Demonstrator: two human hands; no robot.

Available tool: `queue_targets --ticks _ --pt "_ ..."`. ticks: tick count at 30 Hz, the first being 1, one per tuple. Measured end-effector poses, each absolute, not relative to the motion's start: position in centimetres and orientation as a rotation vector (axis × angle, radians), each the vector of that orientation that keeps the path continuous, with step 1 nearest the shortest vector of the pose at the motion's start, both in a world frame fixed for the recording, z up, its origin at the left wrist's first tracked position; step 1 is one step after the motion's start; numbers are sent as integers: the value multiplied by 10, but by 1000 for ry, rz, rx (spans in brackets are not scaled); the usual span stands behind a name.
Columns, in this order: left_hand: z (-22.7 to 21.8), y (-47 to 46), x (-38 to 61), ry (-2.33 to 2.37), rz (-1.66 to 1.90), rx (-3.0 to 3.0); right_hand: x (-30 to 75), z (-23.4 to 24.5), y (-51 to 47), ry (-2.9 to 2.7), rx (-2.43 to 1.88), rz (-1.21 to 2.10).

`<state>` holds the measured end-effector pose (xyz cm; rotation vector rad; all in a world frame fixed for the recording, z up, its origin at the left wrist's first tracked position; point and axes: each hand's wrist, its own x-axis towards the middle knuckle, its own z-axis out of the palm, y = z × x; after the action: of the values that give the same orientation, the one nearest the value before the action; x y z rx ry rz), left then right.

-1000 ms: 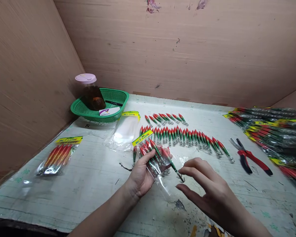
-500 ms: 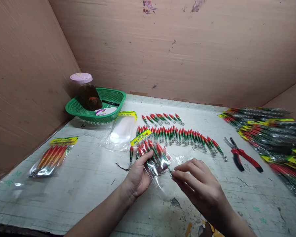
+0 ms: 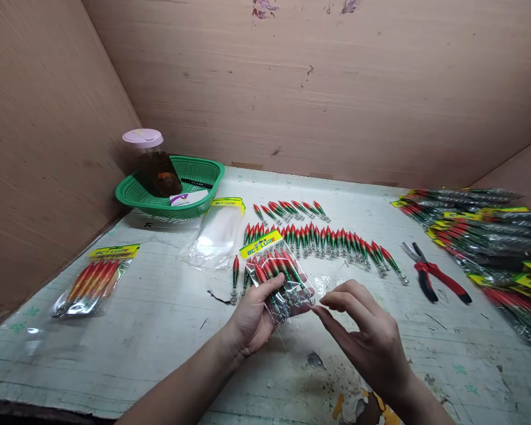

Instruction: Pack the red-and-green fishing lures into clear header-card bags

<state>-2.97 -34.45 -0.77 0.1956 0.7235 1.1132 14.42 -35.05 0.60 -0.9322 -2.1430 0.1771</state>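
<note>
At the centre of the frame, the left hand (image 3: 254, 316) grips a glossy, clear plastic bag (image 3: 308, 285), thumb pressed across its front. Inside, slim tapered lures (image 3: 271, 265), red turning green, lie slanted beneath a yellow header (image 3: 262, 245). The right hand (image 3: 366, 327) has thumb and forefinger slightly parted beside the bag's lower-right corner; contact is unclear.

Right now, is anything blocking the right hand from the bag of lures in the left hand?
Nothing visible does: the right hand is close beside the lower right edge of the bag in the left hand; contact is unclear.
</note>
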Motion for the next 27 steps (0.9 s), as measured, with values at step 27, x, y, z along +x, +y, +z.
queue_targets --ticks 27 --pt "-13 -343 -30 723 1101 221 137 -2 -366 -2027 -957 -11"
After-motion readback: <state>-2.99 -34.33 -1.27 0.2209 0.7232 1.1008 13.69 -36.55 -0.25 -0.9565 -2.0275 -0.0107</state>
